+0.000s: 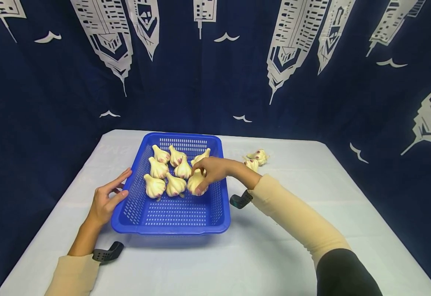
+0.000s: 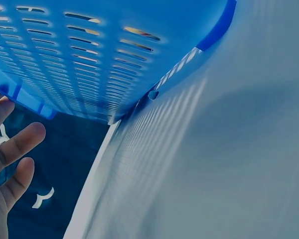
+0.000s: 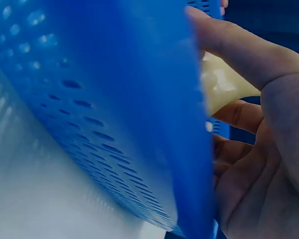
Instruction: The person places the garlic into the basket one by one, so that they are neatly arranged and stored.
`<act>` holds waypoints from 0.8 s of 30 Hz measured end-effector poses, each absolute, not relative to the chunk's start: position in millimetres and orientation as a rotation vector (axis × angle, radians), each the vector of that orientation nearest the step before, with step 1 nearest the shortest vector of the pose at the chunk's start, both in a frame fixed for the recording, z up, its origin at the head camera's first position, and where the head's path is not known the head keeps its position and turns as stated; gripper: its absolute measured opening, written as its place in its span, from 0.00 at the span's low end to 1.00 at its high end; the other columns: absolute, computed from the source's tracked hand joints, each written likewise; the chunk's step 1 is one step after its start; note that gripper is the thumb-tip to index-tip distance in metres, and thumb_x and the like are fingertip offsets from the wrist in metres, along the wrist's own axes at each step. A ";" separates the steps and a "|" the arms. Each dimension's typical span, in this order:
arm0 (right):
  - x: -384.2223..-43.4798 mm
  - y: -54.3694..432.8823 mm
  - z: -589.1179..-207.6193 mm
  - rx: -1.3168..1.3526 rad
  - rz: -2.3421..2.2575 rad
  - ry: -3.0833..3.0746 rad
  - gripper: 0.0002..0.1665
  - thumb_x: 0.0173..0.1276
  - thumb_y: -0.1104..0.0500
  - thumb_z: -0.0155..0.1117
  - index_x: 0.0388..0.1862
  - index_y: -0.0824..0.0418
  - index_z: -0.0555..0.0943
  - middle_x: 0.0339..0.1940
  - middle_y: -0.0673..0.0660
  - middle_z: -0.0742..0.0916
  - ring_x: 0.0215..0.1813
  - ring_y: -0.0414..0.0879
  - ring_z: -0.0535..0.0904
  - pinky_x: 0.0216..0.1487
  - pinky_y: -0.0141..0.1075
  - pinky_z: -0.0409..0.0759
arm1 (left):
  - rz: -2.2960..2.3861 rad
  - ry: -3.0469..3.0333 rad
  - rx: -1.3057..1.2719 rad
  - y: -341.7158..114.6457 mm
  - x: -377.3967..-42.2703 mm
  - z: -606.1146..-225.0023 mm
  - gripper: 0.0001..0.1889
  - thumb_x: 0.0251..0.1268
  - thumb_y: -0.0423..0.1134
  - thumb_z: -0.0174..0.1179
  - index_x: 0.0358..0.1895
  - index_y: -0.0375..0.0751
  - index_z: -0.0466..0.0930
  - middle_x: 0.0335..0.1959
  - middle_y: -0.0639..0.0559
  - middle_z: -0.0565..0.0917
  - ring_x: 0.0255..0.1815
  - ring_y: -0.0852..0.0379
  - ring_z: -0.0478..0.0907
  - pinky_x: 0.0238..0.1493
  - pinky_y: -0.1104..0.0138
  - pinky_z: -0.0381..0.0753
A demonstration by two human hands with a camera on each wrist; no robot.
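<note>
A blue perforated plastic basket [image 1: 171, 230] stands on the table, holding several pale garlic bulbs [image 1: 155, 187] in loose rows. My right hand [image 1: 215, 169] reaches over the basket's right rim and grips a garlic bulb [image 1: 195, 186] at the right end of the nearest row. In the right wrist view, part of that bulb [image 3: 220, 82] shows between thumb and fingers, the rest hidden behind the basket wall [image 3: 139, 99]. My left hand [image 1: 106, 201] touches the left rim with its fingers fairly straight. In the left wrist view, its lower fingers [image 2: 22, 142] are spread apart beside the basket's side [image 2: 89, 64].
A few more garlic bulbs [image 1: 258, 156] lie on the white tablecloth [image 1: 293, 172] beyond my right forearm. A dark blue curtain [image 1: 200, 82] with white building prints hangs behind the table. Black wrist devices [image 1: 108, 252] sit on both wrists.
</note>
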State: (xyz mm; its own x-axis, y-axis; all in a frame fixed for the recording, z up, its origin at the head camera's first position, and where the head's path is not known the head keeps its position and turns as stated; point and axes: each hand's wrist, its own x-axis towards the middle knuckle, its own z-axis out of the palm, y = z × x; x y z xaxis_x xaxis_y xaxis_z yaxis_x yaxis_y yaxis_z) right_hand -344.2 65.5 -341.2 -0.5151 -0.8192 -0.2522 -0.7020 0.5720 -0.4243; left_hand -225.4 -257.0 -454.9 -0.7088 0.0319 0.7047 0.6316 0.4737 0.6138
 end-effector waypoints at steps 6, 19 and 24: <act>-347.3 60.3 -346.0 -1.197 -0.304 2.395 0.37 0.51 0.44 0.80 0.57 0.59 0.81 0.49 0.51 0.83 0.50 0.46 0.76 0.48 0.34 0.75 | -1.220 -2.104 -0.544 -257.1 -225.6 -454.9 0.26 0.54 0.26 0.56 0.60 0.29 0.78 0.62 0.36 0.77 0.38 0.69 0.77 0.35 0.75 0.72; -347.1 51.3 -342.0 -1.173 -0.154 2.414 0.36 0.50 0.46 0.81 0.57 0.59 0.81 0.49 0.52 0.84 0.49 0.45 0.77 0.51 0.36 0.76 | -1.230 -2.091 -0.549 -257.9 -225.9 -457.6 0.26 0.53 0.25 0.56 0.59 0.28 0.79 0.62 0.36 0.77 0.37 0.69 0.78 0.35 0.74 0.72; -348.7 44.6 -335.2 -1.179 -0.152 2.419 0.38 0.50 0.46 0.81 0.58 0.61 0.80 0.48 0.53 0.84 0.48 0.46 0.77 0.50 0.37 0.77 | -1.241 -2.082 -0.559 -257.1 -226.2 -455.4 0.26 0.53 0.25 0.56 0.60 0.29 0.79 0.62 0.37 0.77 0.37 0.70 0.78 0.35 0.75 0.72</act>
State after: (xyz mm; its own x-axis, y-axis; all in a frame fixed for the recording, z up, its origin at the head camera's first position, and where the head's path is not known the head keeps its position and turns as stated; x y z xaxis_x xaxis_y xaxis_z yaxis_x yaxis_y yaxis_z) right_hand -348.7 44.6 -335.2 -0.5382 -0.7712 -0.3402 -0.7226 0.6299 -0.2849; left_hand -226.2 -257.1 -455.4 -0.7031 0.0335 0.7103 0.6407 0.4631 0.6124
